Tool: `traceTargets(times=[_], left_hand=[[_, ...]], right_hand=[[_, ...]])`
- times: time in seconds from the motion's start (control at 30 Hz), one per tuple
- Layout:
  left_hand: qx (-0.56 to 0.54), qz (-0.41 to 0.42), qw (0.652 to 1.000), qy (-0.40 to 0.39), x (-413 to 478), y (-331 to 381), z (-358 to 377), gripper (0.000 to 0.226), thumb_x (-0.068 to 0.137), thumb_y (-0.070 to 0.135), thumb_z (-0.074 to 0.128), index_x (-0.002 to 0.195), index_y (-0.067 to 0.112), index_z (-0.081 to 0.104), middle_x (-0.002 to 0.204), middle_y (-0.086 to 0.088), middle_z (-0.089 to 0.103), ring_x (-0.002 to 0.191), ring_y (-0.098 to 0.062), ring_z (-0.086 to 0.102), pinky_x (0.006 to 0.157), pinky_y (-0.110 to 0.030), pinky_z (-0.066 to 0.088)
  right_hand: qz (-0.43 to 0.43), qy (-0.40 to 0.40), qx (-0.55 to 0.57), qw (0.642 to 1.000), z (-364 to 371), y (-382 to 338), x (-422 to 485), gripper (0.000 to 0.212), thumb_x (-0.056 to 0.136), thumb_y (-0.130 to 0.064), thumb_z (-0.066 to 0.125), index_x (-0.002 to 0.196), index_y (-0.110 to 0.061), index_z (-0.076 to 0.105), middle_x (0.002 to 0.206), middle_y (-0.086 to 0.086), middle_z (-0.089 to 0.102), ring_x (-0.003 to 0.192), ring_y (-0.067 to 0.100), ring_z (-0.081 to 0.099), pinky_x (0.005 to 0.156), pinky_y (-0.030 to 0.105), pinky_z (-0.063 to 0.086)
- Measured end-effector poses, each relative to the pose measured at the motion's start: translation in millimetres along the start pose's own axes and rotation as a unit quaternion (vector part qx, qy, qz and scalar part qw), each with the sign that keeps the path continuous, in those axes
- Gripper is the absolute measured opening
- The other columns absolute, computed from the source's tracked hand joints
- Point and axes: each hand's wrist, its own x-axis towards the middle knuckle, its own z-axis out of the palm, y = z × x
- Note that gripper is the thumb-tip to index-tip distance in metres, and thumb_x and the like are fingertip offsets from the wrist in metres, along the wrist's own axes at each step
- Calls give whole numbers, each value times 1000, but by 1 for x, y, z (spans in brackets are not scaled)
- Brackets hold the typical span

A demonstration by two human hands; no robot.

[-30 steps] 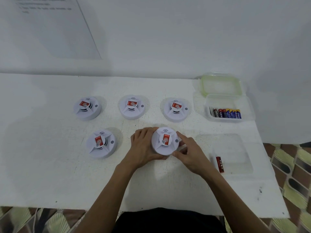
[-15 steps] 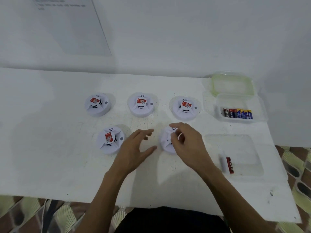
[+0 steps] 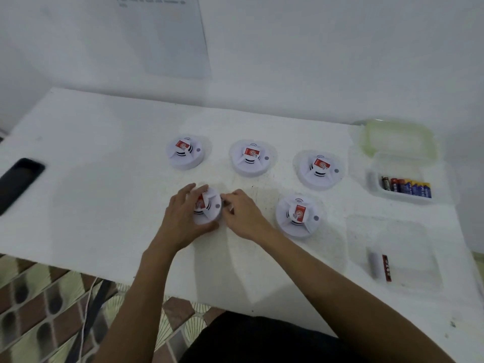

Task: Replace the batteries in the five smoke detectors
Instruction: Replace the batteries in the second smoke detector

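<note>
A view from above of a white table [image 3: 104, 205] set against a white wall. Five round white smoke detectors, each with a red label on top, lie in two rows at the centre of the frame. The back row holds the upper-left smoke detector [image 3: 185, 152], the upper-middle smoke detector [image 3: 251, 158] and the upper-right smoke detector [image 3: 320, 169], spaced apart. In the front row, the lower-right smoke detector [image 3: 298, 216] lies on its own.

The lower-left smoke detector [image 3: 209, 206] sits between a person's two bare hands. The left hand [image 3: 183, 218] wraps around its left side, fingers curled over the top edge and thumb under the near edge. The right hand [image 3: 243, 216] has bent fingers, with the fingertips holding the detector's right rim. Both hands are slightly blurred.

At the right of the frame, a clear plastic box [image 3: 377, 188] holds a row of AA batteries [image 3: 407, 187], and its greenish lid [image 3: 398, 138] lies just behind it. In the lower right, a shallow clear tray [image 3: 408, 231] holds a red battery [image 3: 387, 267] beside a pale cylinder [image 3: 374, 263], too blurred to identify.

A black phone [image 3: 18, 183] lies at the left edge of the table. A sheet of paper [image 3: 162, 35] hangs on the wall at the top. Patterned floor tiles [image 3: 39, 310] show in the lower left.
</note>
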Motion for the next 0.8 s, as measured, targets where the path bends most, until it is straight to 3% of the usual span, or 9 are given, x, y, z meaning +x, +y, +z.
traceTargets(times=[0.2, 0.3, 0.37, 0.47, 0.57, 0.67, 0.73, 0.8], left_hand=[[-34, 37, 999, 16, 3, 9, 3, 96, 57, 38, 89, 139, 27, 40, 135, -2, 42, 119, -22, 44, 98, -41, 45], [-79, 57, 995, -13, 4, 34, 2, 103, 55, 40, 89, 142, 33, 32, 135, 3, 39, 117, -9, 43, 95, -26, 45], [-102, 68, 992, -31, 5, 58, -1, 107, 53, 50, 85, 142, 38, 28, 133, 7, 38, 108, 4, 43, 88, -14, 42], [-105, 108, 987, -56, 6, 94, -2, 109, 49, 64, 77, 142, 42, 25, 134, 9, 39, 109, 0, 45, 88, -22, 46], [-77, 164, 981, -70, 7, 128, 1, 104, 51, 66, 75, 139, 36, 29, 135, 12, 40, 109, -2, 45, 89, -29, 49], [-162, 192, 964, -91, 4, 157, 9, 98, 56, 55, 81, 138, 28, 34, 135, 17, 43, 119, 0, 46, 97, -23, 45], [-235, 183, 949, -107, 3, 174, 18, 97, 57, 41, 88, 137, 22, 35, 133, 20, 45, 120, -2, 47, 95, -14, 43], [-259, 188, 940, -118, 3, 186, 29, 96, 59, 31, 87, 138, 16, 34, 134, 15, 46, 119, -1, 48, 94, -13, 43]], right_hand=[[4, 43, 111, 993, -17, -8, -21, 30, 98, -17, 47, 125, -13, 61, 110, 6, 66, 93, 16, 61, 74, 20, 48], [38, 79, 201, 976, -35, -5, -41, 35, 98, -12, 48, 130, -18, 59, 109, 4, 68, 93, 17, 67, 83, 35, 59], [48, 112, 241, 963, -53, -2, -57, 35, 98, -7, 47, 128, -18, 61, 109, 5, 69, 90, 16, 69, 80, 33, 60], [24, 152, 300, 941, -86, 2, -87, 32, 98, -1, 46, 118, -15, 66, 103, 3, 72, 82, 16, 70, 75, 25, 58], [9, 187, 302, 935, -111, 18, -112, 28, 97, -1, 49, 113, -14, 69, 99, 1, 73, 84, 18, 69, 77, 28, 58], [42, 213, 240, 946, -123, 42, -124, 21, 95, -20, 59, 114, -24, 66, 107, -10, 70, 96, 9, 66, 86, 33, 58], [63, 198, 232, 950, -130, 48, -133, 35, 87, -45, 61, 119, -32, 62, 112, -17, 66, 100, 3, 65, 87, 29, 57], [66, 191, 253, 946, -136, 52, -142, 44, 81, -52, 60, 121, -35, 59, 113, -20, 65, 101, 3, 65, 84, 26, 58]])
